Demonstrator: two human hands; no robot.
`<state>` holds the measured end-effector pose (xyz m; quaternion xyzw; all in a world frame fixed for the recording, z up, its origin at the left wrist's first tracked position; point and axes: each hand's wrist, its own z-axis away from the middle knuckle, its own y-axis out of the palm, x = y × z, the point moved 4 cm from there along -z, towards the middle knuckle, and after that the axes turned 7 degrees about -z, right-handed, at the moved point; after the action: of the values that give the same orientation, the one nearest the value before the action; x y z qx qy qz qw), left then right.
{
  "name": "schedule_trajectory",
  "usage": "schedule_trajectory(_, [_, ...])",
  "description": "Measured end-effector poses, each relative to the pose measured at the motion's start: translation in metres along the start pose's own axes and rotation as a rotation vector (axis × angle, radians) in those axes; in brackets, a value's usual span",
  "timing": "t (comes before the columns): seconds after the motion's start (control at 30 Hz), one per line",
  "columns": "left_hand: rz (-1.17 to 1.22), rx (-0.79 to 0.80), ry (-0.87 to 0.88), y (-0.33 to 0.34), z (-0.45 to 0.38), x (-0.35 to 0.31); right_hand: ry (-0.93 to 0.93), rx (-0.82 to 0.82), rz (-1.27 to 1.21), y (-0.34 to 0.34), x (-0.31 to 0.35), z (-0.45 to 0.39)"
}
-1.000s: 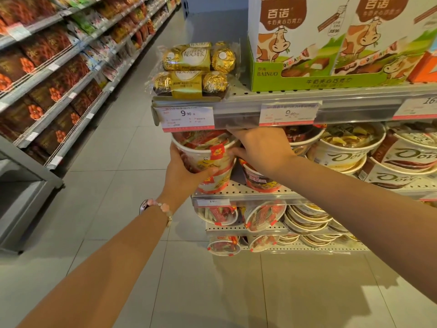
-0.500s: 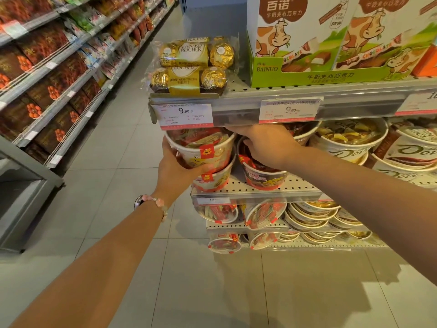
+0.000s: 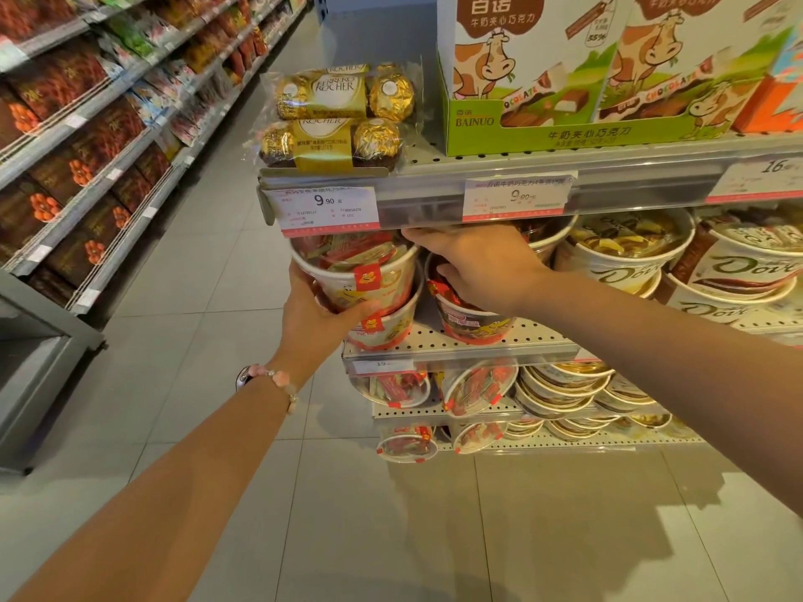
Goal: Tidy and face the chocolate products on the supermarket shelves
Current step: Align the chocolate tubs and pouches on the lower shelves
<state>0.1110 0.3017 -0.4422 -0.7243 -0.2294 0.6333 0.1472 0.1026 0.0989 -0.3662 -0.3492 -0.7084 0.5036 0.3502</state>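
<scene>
A white and red chocolate tub [image 3: 365, 275] sits stacked on a second matching tub [image 3: 386, 330] at the left end of the middle shelf [image 3: 478, 347]. My left hand [image 3: 317, 315] grips the upper tub from the left and below. My right hand [image 3: 473, 262] reaches in from the right, fingers over the rim of a neighbouring red tub [image 3: 473, 319] and close against the upper tub's right side. White Dove tubs [image 3: 621, 258] fill the shelf to the right.
Two Ferrero Rocher packs [image 3: 334, 119] lie stacked on the top shelf above, beside green Bainuo milk chocolate boxes [image 3: 543, 76]. Lower shelves hold tilted tubs [image 3: 482, 386]. Across the tiled aisle [image 3: 217, 275] runs another shelving unit [image 3: 87, 136] with brown packs.
My left hand has kept its grip on the upper tub, which now sits more squarely on the tub below. My right hand stays at the red tub's rim.
</scene>
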Motion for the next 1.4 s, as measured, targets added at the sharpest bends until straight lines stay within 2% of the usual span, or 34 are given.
schedule_trajectory(0.13, [-0.031, -0.071, -0.013, -0.006, 0.010, -0.008, -0.017, -0.082, -0.045, -0.001, 0.000, 0.006])
schedule_trajectory(0.27, [-0.095, -0.179, -0.062, -0.015, 0.028, -0.008, -0.085, -0.246, -0.112, 0.001, -0.002, 0.026])
schedule_trajectory(0.43, [-0.162, -0.199, 0.025, -0.014, 0.051, -0.004, -0.156, -0.433, -0.198, 0.006, -0.005, 0.066])
schedule_trajectory(0.6, [-0.180, -0.126, 0.080, 0.004, 0.073, 0.013, -0.193, -0.287, -0.313, 0.044, -0.008, 0.107])
schedule_trajectory(0.8, [-0.196, -0.164, 0.099, 0.036, 0.091, 0.058, -0.195, -0.117, -0.262, 0.116, -0.025, 0.145])
schedule_trajectory(0.97, [-0.196, -0.197, 0.131, 0.065, 0.096, 0.116, -0.216, -0.070, -0.142, 0.185, -0.047, 0.163])
schedule_trajectory(1.03, [-0.209, -0.213, 0.117, 0.075, 0.097, 0.139, -0.221, -0.105, -0.120, 0.209, -0.057, 0.167])
schedule_trajectory(1.13, [-0.272, -0.222, 0.121, 0.089, 0.097, 0.170, -0.146, -0.273, -0.084, 0.240, -0.074, 0.172])
schedule_trajectory(1.23, [-0.338, -0.318, 0.074, 0.097, 0.087, 0.204, -0.012, -0.412, -0.042, 0.266, -0.093, 0.175])
schedule_trajectory(1.3, [-0.229, -0.318, -0.047, 0.105, 0.076, 0.223, 0.071, -0.411, -0.071, 0.282, -0.101, 0.173])
schedule_trajectory(1.4, [0.035, -0.212, -0.201, 0.127, 0.072, 0.239, 0.183, -0.405, -0.225, 0.300, -0.108, 0.165])
